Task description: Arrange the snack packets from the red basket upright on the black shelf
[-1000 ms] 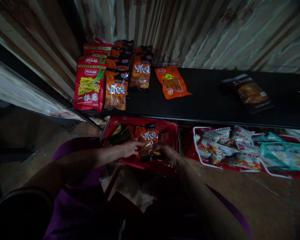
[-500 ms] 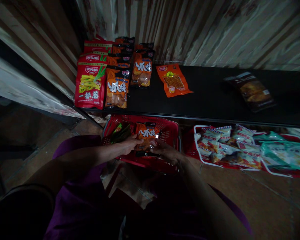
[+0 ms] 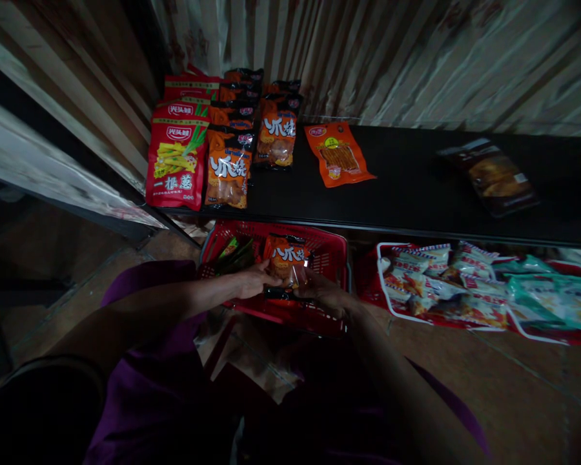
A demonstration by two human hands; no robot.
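Note:
An orange and black snack bag (image 3: 286,257) is held over the red basket (image 3: 336,248) by both hands. My left hand (image 3: 255,281) grips its left edge, and my right hand (image 3: 322,290) has hold of its lower right side. Inside the basket, at the left, lies a dark green packet (image 3: 232,255). On the black shelf (image 3: 397,174) above, matching orange bags (image 3: 227,169) stand in rows beside several red bags (image 3: 178,165). One more orange bag (image 3: 278,132) fronts the second row.
A flat orange packet (image 3: 339,155) and a brown packet (image 3: 498,177) lie farther right on the shelf. Baskets of white snack bags (image 3: 440,281) and green packets (image 3: 556,300) stand on the floor at right. A pleated curtain (image 3: 392,64) hangs behind the shelf.
The held bag's top has tipped slightly, and its lower part is more creased between my hands. Both hands stay in nearly the same place, and the shelf goods are unmoved.

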